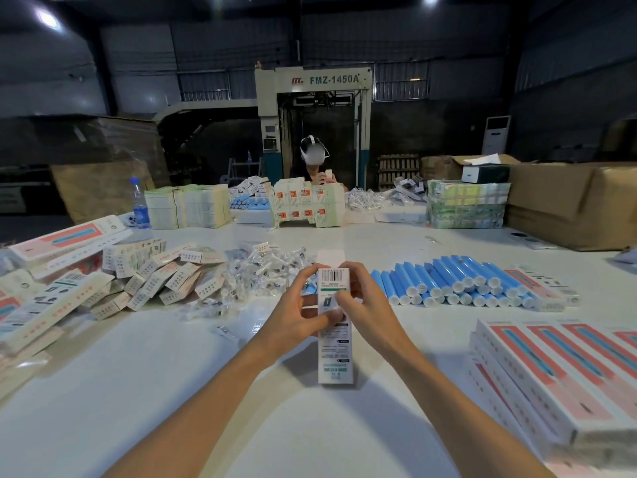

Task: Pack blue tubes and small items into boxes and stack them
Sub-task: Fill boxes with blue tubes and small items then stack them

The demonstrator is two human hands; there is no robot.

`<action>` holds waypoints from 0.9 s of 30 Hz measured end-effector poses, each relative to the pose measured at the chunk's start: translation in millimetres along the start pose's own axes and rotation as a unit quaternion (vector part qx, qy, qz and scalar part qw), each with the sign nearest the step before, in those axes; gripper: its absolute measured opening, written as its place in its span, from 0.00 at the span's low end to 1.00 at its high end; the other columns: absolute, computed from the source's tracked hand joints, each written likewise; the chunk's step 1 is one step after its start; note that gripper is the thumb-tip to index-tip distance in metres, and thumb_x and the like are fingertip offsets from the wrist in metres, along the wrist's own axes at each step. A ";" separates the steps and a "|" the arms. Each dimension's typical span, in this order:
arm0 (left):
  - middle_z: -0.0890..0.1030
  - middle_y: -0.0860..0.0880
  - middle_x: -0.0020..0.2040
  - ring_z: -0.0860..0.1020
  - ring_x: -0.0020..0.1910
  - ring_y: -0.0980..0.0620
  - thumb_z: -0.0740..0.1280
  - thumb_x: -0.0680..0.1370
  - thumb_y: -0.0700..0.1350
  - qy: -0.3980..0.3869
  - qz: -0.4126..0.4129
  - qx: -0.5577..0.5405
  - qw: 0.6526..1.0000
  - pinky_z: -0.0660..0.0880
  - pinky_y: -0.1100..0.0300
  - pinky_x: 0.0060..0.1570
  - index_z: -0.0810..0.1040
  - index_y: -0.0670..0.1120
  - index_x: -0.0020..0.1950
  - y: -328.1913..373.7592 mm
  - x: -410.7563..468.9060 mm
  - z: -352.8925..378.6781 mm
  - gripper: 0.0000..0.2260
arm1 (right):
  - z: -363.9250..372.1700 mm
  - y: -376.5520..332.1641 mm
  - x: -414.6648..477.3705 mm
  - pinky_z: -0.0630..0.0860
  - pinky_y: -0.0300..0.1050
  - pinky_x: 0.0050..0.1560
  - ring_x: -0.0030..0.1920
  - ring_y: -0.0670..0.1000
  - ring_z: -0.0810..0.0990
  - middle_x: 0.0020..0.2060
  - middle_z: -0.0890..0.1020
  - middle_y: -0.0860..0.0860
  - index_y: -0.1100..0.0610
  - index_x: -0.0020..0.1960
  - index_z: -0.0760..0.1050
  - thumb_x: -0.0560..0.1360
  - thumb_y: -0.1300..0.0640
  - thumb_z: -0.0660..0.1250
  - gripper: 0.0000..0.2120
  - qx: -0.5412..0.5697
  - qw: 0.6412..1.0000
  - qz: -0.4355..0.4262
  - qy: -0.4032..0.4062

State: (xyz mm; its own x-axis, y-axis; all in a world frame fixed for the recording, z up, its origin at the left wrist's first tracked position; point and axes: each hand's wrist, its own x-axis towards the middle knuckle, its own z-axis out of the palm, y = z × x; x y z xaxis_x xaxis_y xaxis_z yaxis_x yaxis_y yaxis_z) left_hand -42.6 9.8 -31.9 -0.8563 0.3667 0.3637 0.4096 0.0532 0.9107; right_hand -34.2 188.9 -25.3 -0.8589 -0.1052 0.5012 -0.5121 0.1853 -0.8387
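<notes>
A long white box [336, 353] with a barcode label is held upright in the middle of the white table [138, 391], its top flap standing open. My left hand [303, 312] grips its left side and my right hand [362, 305] grips its right side, thumbs on the front. Blue tubes [455, 282] with white caps lie stacked to the right. Small items in clear bags [262, 270] are heaped behind my hands. Small white cartons [162, 277] are piled at left. Packed pink-and-white boxes [558, 370] are stacked at right.
Flat long boxes [51, 305] lie at the left edge. Across the table a person [313, 163] works behind stacks of cartons [306, 205]. A water bottle [140, 205], green bundles [465, 205] and a big cardboard box [579, 201] stand at the back.
</notes>
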 end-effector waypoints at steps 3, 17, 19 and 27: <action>0.86 0.44 0.60 0.86 0.60 0.44 0.78 0.79 0.43 -0.001 -0.005 -0.010 1.000 0.84 0.51 0.51 0.67 0.64 0.76 -0.4 -5.9 -3.4 0.32 | 2.4 1.1 0.9 0.83 0.49 0.55 0.53 0.47 0.83 0.52 0.84 0.45 0.46 0.62 0.74 0.84 0.48 0.63 0.08 -0.007 1.000 0.014 -0.005; 0.86 0.40 0.60 0.85 0.58 0.44 0.76 0.77 0.39 -0.079 -0.029 -0.038 0.996 0.83 0.50 0.53 0.64 0.58 0.79 11.5 -20.8 1.9 0.35 | -31.7 -11.1 14.0 0.84 0.50 0.49 0.47 0.58 0.88 0.45 0.88 0.58 0.58 0.61 0.78 0.84 0.59 0.65 0.08 0.098 0.992 0.080 -0.028; 0.86 0.40 0.60 0.86 0.58 0.44 0.76 0.77 0.40 -0.083 -0.031 -0.036 0.995 0.83 0.51 0.52 0.63 0.57 0.80 12.3 -21.6 2.2 0.36 | -32.0 -13.3 10.9 0.83 0.46 0.43 0.44 0.55 0.88 0.43 0.88 0.59 0.58 0.61 0.77 0.85 0.61 0.62 0.07 0.065 0.997 0.036 -0.026; 0.86 0.40 0.60 0.85 0.59 0.42 0.76 0.78 0.42 -0.099 -0.024 -0.042 0.994 0.82 0.49 0.53 0.65 0.62 0.79 10.7 -22.0 0.0 0.35 | -30.0 -16.7 4.5 0.85 0.49 0.41 0.44 0.55 0.88 0.42 0.88 0.53 0.58 0.56 0.83 0.84 0.65 0.64 0.09 -0.001 0.999 -0.033 0.020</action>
State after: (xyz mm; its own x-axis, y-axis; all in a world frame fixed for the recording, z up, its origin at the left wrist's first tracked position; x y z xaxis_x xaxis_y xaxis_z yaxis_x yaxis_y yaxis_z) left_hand -19.5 2.3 -30.2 -0.7919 0.5416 0.2819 0.3351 -0.0003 0.9422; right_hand -29.4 214.6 -2.7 -0.8227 -0.0789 0.5630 -0.5671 0.1815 -0.8034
